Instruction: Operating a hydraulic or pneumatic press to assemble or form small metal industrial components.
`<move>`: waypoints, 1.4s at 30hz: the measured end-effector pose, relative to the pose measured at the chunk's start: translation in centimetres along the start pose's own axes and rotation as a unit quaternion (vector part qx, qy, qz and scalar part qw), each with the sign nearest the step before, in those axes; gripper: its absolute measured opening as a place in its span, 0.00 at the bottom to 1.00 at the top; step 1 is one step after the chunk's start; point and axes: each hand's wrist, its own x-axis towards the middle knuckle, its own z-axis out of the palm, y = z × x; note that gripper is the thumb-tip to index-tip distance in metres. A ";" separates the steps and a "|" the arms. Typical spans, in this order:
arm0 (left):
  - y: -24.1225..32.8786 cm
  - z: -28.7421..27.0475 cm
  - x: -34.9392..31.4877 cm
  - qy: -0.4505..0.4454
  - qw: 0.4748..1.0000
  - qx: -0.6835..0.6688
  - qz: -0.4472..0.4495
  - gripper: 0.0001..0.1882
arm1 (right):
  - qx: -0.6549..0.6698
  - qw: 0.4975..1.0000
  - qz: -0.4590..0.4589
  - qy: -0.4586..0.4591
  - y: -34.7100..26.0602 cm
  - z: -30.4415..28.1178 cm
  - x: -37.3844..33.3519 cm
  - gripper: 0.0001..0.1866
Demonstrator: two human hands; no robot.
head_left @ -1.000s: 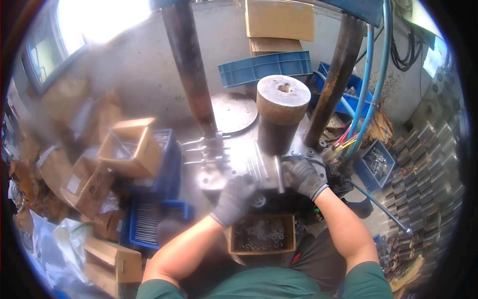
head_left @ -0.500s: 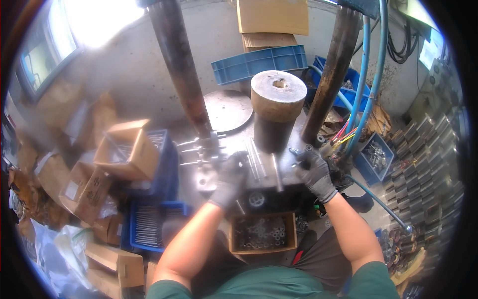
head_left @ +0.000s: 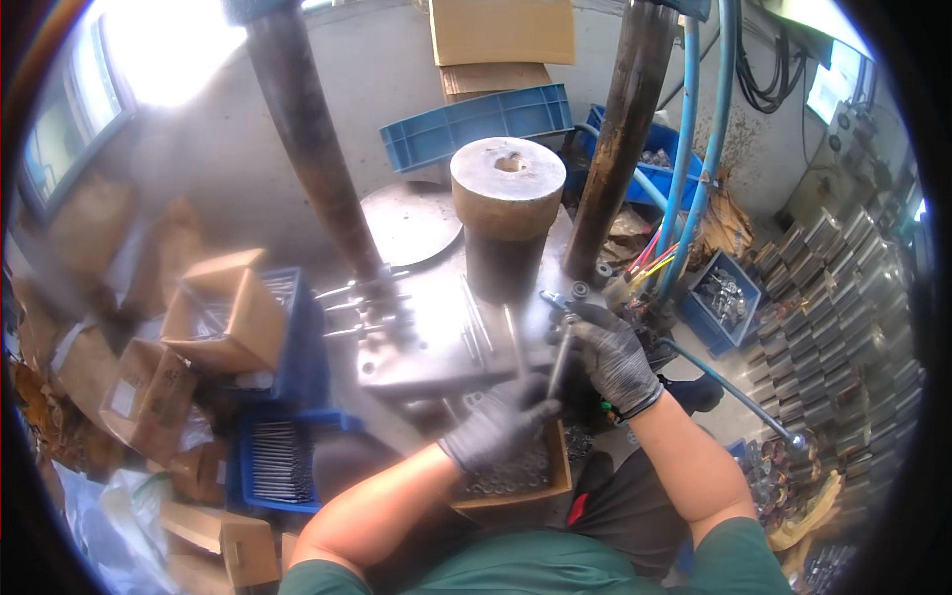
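Both my hands wear grey gloves. A slim metal rod [head_left: 562, 359] stands tilted between them over the near edge of the steel plate [head_left: 407, 349]. My right hand [head_left: 617, 365] is closed around its upper end. Its lower end meets the thumb and fingers of my left hand [head_left: 496, 426], which are closed on it and slightly blurred. Left of this rod, another rod [head_left: 515, 339] points toward me, its near end by my left fingers. Several thin rods [head_left: 476, 322] lie further left on the plate. Beyond my right fingers lies a small bolt-like part [head_left: 555, 299].
A thick steel cylinder [head_left: 508, 188] rises mid-plate between two dark columns [head_left: 309, 149] [head_left: 627, 129]. Below my hands sits a cardboard box [head_left: 516, 504] of small ring-shaped parts. Blue bins [head_left: 288, 416] and cartons [head_left: 223, 312] stand left; a bin of metal parts [head_left: 729, 302] and hoses are right.
My left hand has come from the left of the plate toward me and right, meeting my right hand. A rod now shows between them. The whole view has shifted slightly.
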 end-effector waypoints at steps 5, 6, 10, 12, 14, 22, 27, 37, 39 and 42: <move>1.6 0.8 0.6 -0.035 0.994 0.027 -0.098 0.22 | 0.023 0.999 -0.012 -0.025 -0.1 -0.4 -0.5 0.19; 1.0 0.8 0.8 -0.036 0.994 0.027 -0.098 0.22 | 0.023 0.999 -0.012 -0.024 0.0 -0.6 -0.5 0.19; 0.2 0.9 1.0 -0.016 0.999 0.021 -0.042 0.23 | 0.003 0.999 -0.032 -0.027 -0.2 -0.4 -0.9 0.21; 0.4 0.8 1.0 -0.020 0.998 0.027 -0.045 0.23 | -0.012 0.999 -0.025 -0.021 -0.5 -0.4 -0.9 0.21; -0.4 0.8 1.3 -0.028 0.998 0.017 -0.050 0.24 | -0.239 0.957 -0.144 -0.081 -0.9 -1.2 -0.7 0.19; -0.3 0.9 1.2 -0.016 0.999 -0.005 -0.032 0.25 | -0.068 0.998 0.005 0.010 -1.0 0.6 -1.6 0.16; -0.2 1.0 1.2 -0.008 0.999 -0.014 -0.041 0.24 | -0.111 0.994 0.009 -0.019 -0.9 0.6 -1.9 0.15; -0.2 1.0 0.6 0.024 0.999 -0.012 0.020 0.19 | -0.217 0.973 0.008 -0.081 1.1 0.9 -3.2 0.12; -0.1 0.8 0.4 0.032 0.997 -0.070 -0.012 0.19 | -0.156 0.985 0.041 -0.067 1.6 2.0 -4.0 0.12; -0.6 0.1 0.4 0.046 0.998 0.020 0.037 0.17 | -0.158 0.985 0.016 -0.073 1.1 2.3 -4.2 0.13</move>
